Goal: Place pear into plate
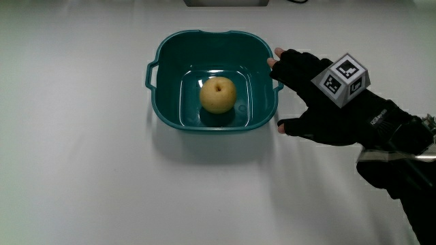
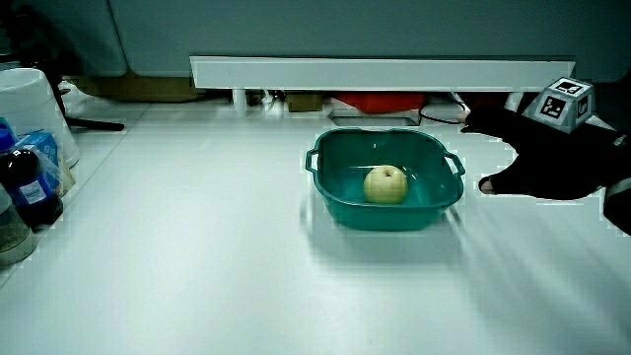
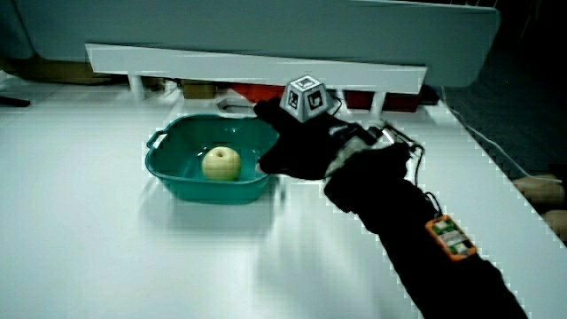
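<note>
Black-gloved hand (image 1: pixel 320 102), patterned cube on its back: at the basin's three o'clock rim, fingers (image 1: pixel 286 61) spread, empty. Yellow round pear (image 1: pixel 218 94): resting centrally inside the teal plastic two-handled basin (image 1: pixel 167 61) on the white bench (image 1: pixel 82 170), apparently just released.

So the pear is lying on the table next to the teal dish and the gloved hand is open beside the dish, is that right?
Not quite. The pear is lying inside the teal dish, on its floor, not on the table next to it; the main view shows this plainly. The rest stands: the hand is open beside the dish, holding nothing.
</note>
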`<state>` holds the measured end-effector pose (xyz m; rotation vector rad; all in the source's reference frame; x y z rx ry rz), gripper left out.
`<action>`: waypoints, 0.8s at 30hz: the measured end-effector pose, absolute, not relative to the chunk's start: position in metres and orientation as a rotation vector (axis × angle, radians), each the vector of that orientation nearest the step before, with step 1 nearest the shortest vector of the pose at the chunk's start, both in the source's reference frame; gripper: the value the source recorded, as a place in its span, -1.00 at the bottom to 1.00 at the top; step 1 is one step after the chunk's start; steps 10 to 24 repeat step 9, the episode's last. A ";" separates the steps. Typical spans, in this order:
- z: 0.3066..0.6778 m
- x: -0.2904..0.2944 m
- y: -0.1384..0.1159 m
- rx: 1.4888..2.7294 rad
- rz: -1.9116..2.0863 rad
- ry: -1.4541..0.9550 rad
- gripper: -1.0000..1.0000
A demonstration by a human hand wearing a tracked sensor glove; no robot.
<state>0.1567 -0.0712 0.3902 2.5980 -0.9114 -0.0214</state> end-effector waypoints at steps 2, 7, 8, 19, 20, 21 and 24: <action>0.393 0.159 -0.071 2.588 -0.023 -0.909 -1.00; 0.392 0.161 -0.073 2.602 -0.017 -0.902 -1.00; 0.390 0.160 -0.073 2.601 -0.007 -0.895 -1.00; 0.393 0.161 -0.074 2.596 0.005 -0.886 -1.00; 0.393 0.161 -0.074 2.596 0.005 -0.886 -1.00; 0.393 0.161 -0.074 2.596 0.005 -0.886 -1.00; 0.393 0.161 -0.074 2.596 0.005 -0.886 -1.00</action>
